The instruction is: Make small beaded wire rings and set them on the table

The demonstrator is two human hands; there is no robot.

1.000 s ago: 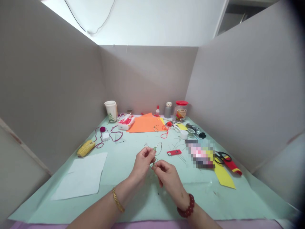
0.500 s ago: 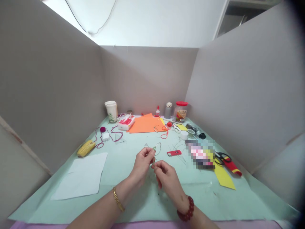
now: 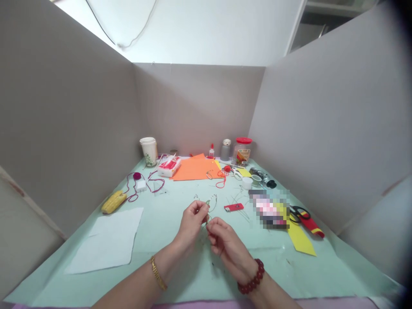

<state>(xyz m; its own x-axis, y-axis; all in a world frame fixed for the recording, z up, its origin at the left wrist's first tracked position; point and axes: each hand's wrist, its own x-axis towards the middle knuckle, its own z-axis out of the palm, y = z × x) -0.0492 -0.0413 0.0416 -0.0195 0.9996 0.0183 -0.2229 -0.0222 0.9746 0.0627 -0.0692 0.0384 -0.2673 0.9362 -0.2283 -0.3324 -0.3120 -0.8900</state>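
Observation:
My left hand (image 3: 193,219), with a gold bracelet on its wrist, pinches a thin cord strung with small pale and green beads. Part of that beaded cord (image 3: 213,201) loops out beyond my fingertips and over the table. Just below and to the right, my right hand (image 3: 227,240) has thumb and forefinger closed on a thin end of the same cord. A dark red bead bracelet (image 3: 252,278) is on that wrist. My fingers hide where the strands meet. A red lighter (image 3: 234,207) lies to the right of the loop, beside several loose thin strands.
White cloth (image 3: 106,242) and a corn cob (image 3: 114,201) lie left. Orange sheets (image 3: 193,168), a tissue pack (image 3: 169,166), a white cup (image 3: 149,152) and a red-lidded jar (image 3: 242,152) stand behind. Black-handled scissors (image 3: 299,213) and a yellow sheet (image 3: 301,238) lie right. Grey panels enclose the table.
My right hand has turned slightly, its fingers still pinched on the cord. My left hand keeps nearly the same place. The whole view has shifted a little.

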